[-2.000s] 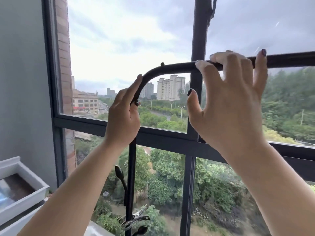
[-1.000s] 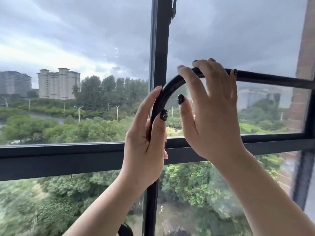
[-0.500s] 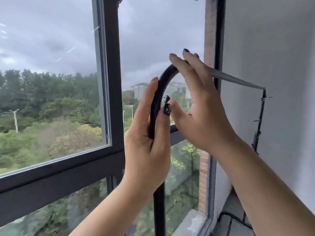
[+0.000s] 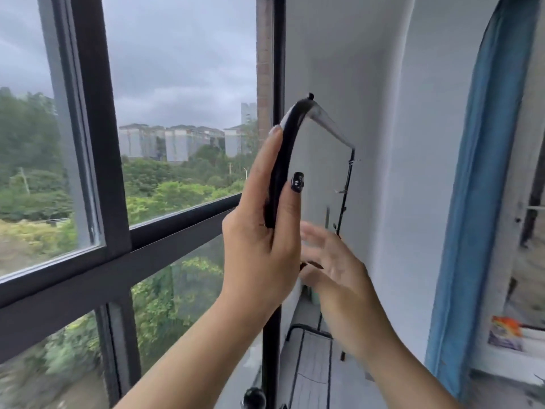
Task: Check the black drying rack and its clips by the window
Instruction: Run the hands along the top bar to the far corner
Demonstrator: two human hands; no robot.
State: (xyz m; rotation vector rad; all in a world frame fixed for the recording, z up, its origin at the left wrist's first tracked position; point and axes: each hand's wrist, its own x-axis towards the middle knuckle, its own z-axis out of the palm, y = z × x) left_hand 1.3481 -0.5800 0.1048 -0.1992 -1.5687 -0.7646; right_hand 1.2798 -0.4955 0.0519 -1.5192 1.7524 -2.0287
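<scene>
The left hand (image 4: 259, 246) holds the bent corner of the black drying rack (image 4: 284, 149), with its fingers and thumb pressed around the tube. The rack stands right beside the window frame (image 4: 97, 143), at its right edge near the white wall (image 4: 383, 113). A moment ago the right hand (image 4: 333, 270) was also on the curved bar. Now it has let go and hangs lower, fingers spread and blurry, touching nothing. The far leg of the rack (image 4: 345, 196) shows small clips, too tiny to see well. A blue curtain (image 4: 472, 202) now shows on the right.
</scene>
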